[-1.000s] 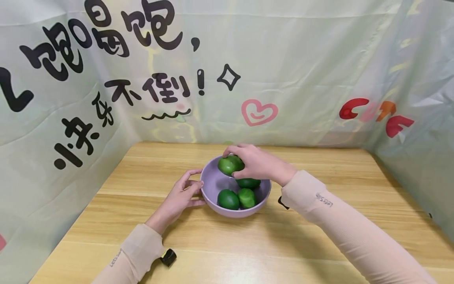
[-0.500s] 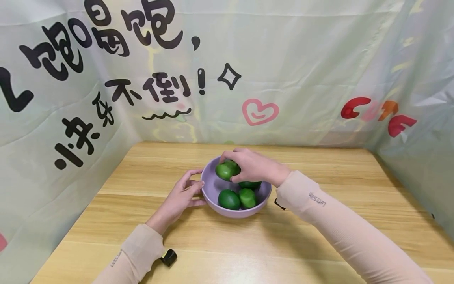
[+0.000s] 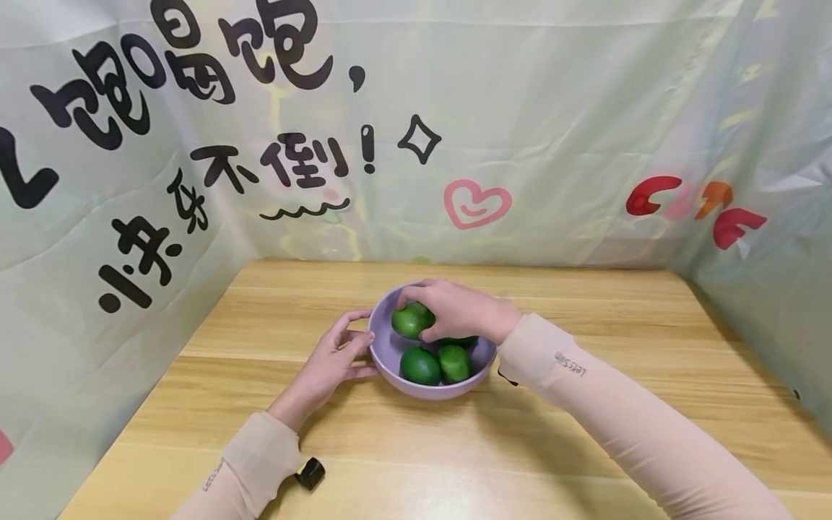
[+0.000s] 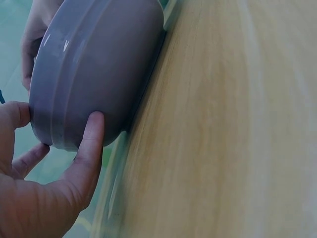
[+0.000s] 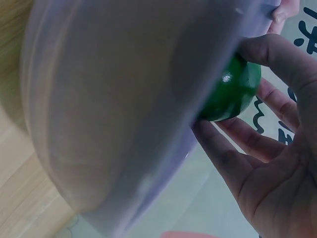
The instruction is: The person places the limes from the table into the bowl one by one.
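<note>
A lilac bowl (image 3: 383, 354) stands on the wooden table in the head view. My left hand (image 3: 328, 365) holds its left side, thumb at the rim and fingers spread along the outer wall (image 4: 99, 64). Inside the bowl my right hand (image 3: 455, 310) grips a glossy green lime (image 3: 412, 321), its thumb and fingers around it, as the right wrist view also shows. Towards the front of the bowl lie a dark green fruit (image 3: 419, 366) and a lighter lime (image 3: 455, 363). Another dark green fruit is mostly hidden beneath my right hand.
The wooden table (image 3: 416, 448) runs to a printed cloth backdrop (image 3: 559, 130) at the back and sides. A small black device (image 3: 310, 473) sits at my left wrist.
My right hand has moved left, down and nearer with the lime, lower into the bowl. It now covers more of the fruit beneath. My left hand keeps its place on the bowl.
</note>
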Available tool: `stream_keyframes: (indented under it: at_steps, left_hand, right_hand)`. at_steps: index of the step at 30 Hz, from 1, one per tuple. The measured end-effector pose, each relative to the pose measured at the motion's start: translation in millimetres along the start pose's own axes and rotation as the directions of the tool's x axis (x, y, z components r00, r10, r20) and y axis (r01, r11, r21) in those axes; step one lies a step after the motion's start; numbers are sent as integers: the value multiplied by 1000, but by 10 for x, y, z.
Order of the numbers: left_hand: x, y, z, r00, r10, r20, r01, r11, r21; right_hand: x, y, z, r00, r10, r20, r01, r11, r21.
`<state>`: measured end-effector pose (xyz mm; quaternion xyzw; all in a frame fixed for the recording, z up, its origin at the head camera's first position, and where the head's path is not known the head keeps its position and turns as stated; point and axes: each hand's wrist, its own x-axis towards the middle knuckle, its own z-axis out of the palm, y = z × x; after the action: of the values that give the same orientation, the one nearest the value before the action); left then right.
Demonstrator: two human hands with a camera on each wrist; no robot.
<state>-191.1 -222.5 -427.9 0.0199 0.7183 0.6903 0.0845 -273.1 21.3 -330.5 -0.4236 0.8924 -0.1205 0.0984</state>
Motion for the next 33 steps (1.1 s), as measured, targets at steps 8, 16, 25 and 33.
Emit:
stream_keyframes:
  at_steps: [8, 16, 25, 33]
  left_hand:
    - [-3, -10, 4, 1000, -2, -2, 2, 1000, 0]
    - [2, -15, -3, 1000, -1, -5, 1, 1000, -3]
    - [-5, -6, 4, 1000, -1, -6, 1, 1000, 1]
    - [-7, 3, 9, 1000, -6, -6, 6, 1000, -8]
  right_hand:
    - [15, -15, 26, 1000, -20, 3, 20, 1000, -20]
    - [45, -13, 55, 1000, -26, 3, 26, 998, -59]
    - [68, -36, 72, 999, -24, 40, 27, 997, -73]
    - [84, -35, 93, 999, -22, 50, 26, 997, -77]
